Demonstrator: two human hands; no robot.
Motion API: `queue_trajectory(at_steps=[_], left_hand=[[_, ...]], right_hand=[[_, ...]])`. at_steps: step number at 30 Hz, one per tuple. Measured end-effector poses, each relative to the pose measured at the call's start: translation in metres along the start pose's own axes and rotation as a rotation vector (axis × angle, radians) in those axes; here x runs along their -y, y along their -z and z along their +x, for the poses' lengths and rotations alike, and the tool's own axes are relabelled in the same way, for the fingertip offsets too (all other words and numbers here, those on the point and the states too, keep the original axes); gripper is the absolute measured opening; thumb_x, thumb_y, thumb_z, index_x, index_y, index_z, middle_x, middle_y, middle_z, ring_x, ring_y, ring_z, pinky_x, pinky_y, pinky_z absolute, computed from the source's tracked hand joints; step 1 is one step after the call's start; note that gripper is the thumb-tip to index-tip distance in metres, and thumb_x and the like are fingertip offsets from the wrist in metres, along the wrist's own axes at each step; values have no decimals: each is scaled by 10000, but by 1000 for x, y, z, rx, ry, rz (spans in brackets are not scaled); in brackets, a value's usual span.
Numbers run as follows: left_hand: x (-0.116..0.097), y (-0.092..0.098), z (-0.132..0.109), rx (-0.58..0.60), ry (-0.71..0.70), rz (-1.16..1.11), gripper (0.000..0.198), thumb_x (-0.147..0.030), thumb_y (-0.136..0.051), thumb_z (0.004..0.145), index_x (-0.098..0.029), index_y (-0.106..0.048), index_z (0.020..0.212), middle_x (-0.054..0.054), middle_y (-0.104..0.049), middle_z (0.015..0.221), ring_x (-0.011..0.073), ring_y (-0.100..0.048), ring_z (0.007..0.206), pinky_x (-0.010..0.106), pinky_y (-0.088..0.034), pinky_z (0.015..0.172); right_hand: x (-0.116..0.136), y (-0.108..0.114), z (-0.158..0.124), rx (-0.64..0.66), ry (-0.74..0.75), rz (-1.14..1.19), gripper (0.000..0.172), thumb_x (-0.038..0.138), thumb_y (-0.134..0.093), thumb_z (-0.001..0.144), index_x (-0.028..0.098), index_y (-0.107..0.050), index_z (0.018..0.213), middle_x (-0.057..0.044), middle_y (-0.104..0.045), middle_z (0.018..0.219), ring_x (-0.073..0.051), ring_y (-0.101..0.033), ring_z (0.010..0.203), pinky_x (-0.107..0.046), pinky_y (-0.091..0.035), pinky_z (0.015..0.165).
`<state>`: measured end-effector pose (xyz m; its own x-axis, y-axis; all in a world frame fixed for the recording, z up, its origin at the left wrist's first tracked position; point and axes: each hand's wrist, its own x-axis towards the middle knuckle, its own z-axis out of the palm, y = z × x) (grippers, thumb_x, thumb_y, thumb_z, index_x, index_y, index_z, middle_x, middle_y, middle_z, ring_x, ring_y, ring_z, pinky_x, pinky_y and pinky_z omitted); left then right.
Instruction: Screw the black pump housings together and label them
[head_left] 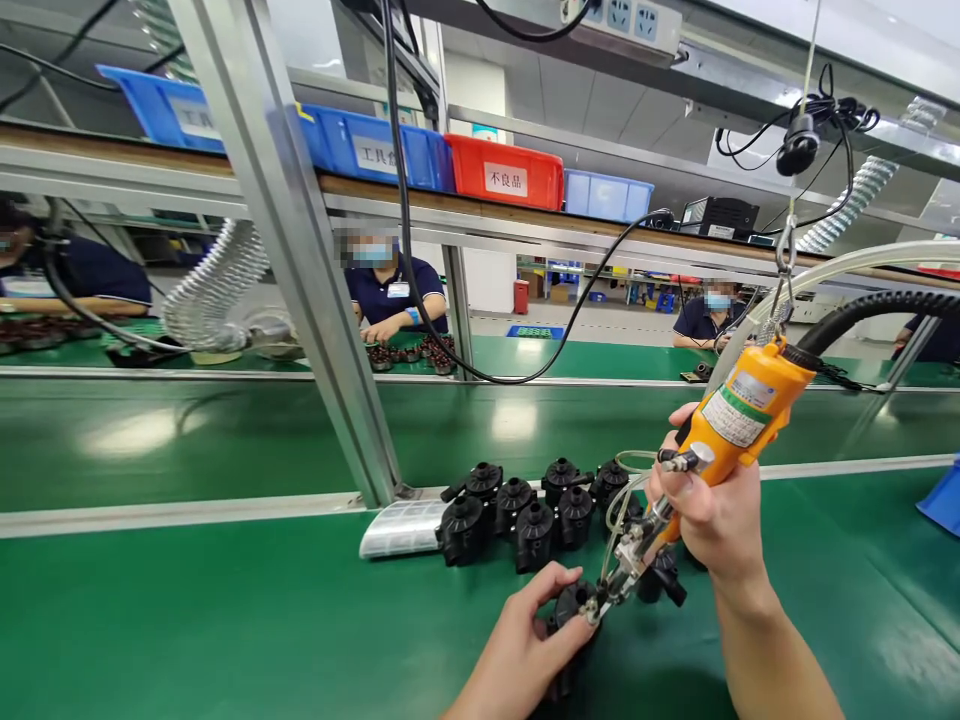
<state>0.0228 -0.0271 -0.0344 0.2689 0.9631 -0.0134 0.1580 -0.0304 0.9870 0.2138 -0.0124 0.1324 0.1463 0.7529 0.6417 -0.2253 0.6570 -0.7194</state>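
My left hand [525, 645], half curled, grips a black part [572, 601] at five o'clock; my right hand [720, 525], wrapped round an orange power tool [739, 405], holds its tip there. Similar parts [534, 538] cluster at that part's eleven o'clock.

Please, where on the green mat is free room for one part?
Two patches look bare: left of the left hand, and between the right forearm and the blue bin at far right. Crowded: beyond the left hand, where black housings stand close together.
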Motion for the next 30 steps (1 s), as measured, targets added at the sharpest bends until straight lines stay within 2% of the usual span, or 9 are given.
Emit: queue_trajectory(at_steps=[2, 5, 10, 15, 20, 23, 26, 28, 30], left_hand=[[-5, 0, 0, 16, -23, -11, 415, -526, -757, 864, -194, -647, 1088, -27, -643, 816, 75, -439, 486, 207, -286, 444], [-6, 0, -2, 16, -44, -36, 405, -514, -778, 849, -191, -676, 1071, -2, -680, 860, 106, -515, 551, 220, -391, 497], [1, -1, -3, -12, -14, -69, 444, -557, -793, 835, -204, -704, 1089, -17, -661, 715, 167, -612, 614, 245, -489, 560], [1, -4, -3, 4, -20, -105, 503, -598, -792, 832, -200, -678, 1119, -32, -655, 702, 109, -538, 482, 201, -410, 446], [2, 0, -5, 15, 22, -11, 558, -646, -712, 879, -187, -624, 1185, -57, -587, 651, 86, -453, 389, 194, -341, 372], [5, 16, -7, 92, -6, -8, 616, -593, -725, 877, -224, -590, 1352, -15, -667, 804, 99, -518, 500, 206, -421, 471], [11, 30, -7, 292, -27, 8, 970, -440, -906, 702, -288, -451, 1546, -27, -668, 832, 125, -555, 607, 210, -428, 543], [18, 30, -5, 345, -33, 50, 1093, -403, -946, 636, -294, -403, 1578, -55, -617, 760, 121, -506, 588, 199, -363, 512], [27, 22, -1, 328, -54, 57, 1077, -441, -942, 627, -300, -420, 1559, -48, -615, 804, 112, -469, 576, 205, -350, 505]], right_hand=[[0, -7, -3, -8, 2, -42, 472, 264, -878, 717, 234, -574, 1077, 54, -560, 757, -99, -509, 529, -238, -456, 495], [0, -22, -7, 15, 7, -102, 432, 241, -857, 676, 238, -559, 989, 84, -503, 643, -84, -430, 473, -215, -394, 437], [-6, -36, -9, 51, -29, -149, 396, 318, -809, 677, 250, -524, 943, 106, -435, 544, -99, -390, 446, -236, -382, 418], [-12, -35, -9, 49, -47, -122, 428, 297, -824, 675, 244, -521, 973, 97, -468, 594, -109, -447, 490, -251, -442, 475], [-10, -36, -7, 4, -60, -102, 450, 283, -840, 654, 230, -536, 982, 87, -500, 640, -92, -446, 496, -226, -443, 470], [-1, -21, -4, -62, 7, -142, 436, 234, -827, 657, 224, -567, 1006, 72, -532, 672, -96, -472, 511, -215, -439, 464], [14, 9, -2, -145, 85, -133, 481, 184, -840, 688, 236, -573, 1085, 53, -574, 743, -111, -523, 556, -235, -488, 513], [25, 30, -3, -142, 77, -93, 483, 233, -860, 730, 242, -572, 1119, 42, -576, 770, -114, -526, 555, -248, -489, 512], [34, 41, -4, -86, 35, -22, 486, 350, -869, 774, 245, -573, 1144, 38, -559, 763, -111, -505, 522, -243, -456, 472]])
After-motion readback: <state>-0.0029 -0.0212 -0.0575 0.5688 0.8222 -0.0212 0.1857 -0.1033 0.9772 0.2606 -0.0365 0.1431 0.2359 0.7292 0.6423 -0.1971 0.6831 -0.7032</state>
